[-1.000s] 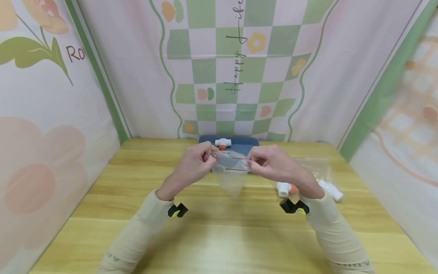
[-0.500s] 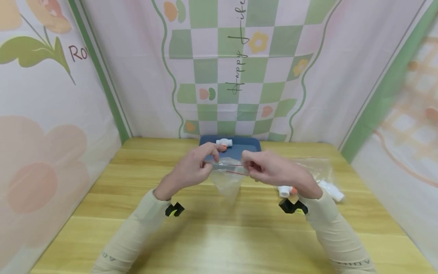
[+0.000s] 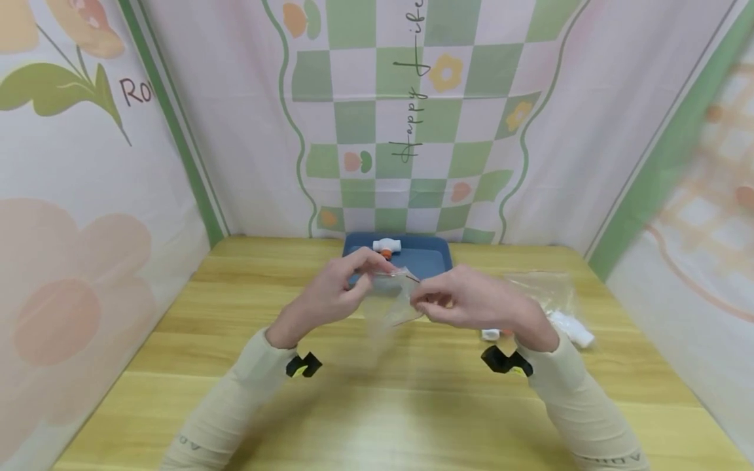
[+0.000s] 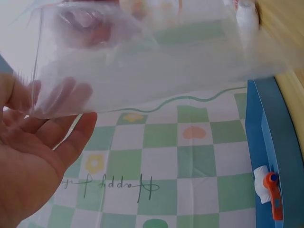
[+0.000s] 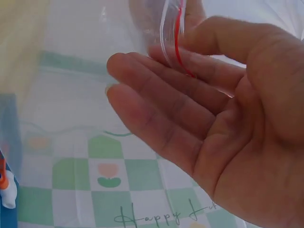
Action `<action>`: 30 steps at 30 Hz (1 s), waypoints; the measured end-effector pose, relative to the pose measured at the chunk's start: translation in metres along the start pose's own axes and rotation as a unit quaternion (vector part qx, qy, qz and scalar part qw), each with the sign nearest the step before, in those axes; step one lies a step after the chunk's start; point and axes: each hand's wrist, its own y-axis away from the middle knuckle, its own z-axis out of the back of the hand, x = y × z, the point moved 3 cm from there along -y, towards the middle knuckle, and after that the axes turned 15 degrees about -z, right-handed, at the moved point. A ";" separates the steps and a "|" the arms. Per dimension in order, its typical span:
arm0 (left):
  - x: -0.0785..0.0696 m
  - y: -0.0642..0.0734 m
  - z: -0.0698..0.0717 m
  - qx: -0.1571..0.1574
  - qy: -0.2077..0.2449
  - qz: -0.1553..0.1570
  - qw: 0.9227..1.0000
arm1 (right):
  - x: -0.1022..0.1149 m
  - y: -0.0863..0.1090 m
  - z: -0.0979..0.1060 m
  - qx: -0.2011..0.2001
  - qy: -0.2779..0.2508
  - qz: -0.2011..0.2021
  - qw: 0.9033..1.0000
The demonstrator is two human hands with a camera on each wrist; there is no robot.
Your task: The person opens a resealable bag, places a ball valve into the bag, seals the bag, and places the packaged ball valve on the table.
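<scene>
A clear zip-lock bag [image 3: 383, 304] with a red seal line hangs between my two hands over the table. My left hand [image 3: 330, 288] holds its top edge at the left, thumb and index finger at the rim. At the opposite edge, my right hand [image 3: 471, 297] pinches the bag near the red line; the right wrist view shows the other fingers [image 5: 156, 104] extended. The film looks flat in the left wrist view, and I see nothing inside it. Beyond the hands, a white ball valve [image 3: 387, 245] with an orange handle lies in a blue tray [image 3: 432, 261].
To the right on the wooden table [image 3: 377, 412] lies another clear bag [image 3: 542, 288] with a white fitting [image 3: 571, 329] at its near end. A white and orange piece [image 3: 490, 334] is partly hidden by the right wrist. Printed cloth [image 3: 247, 131] walls the back and sides.
The left fingers opened off the bag's edge, then closed on its rim again. The right hand has lowered slightly, and the bag's mouth has tilted and twisted between the hands.
</scene>
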 end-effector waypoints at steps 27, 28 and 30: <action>0.006 0.012 -0.037 0.189 0.101 0.033 0.976 | 0.025 0.004 0.009 -0.114 -0.075 0.122 0.983; 0.005 0.011 -0.037 0.184 0.107 0.026 0.977 | 0.025 0.004 0.008 -0.110 -0.080 0.122 0.983; 0.003 0.009 -0.038 0.176 0.115 0.008 0.978 | 0.025 0.004 0.008 -0.106 -0.089 0.124 0.983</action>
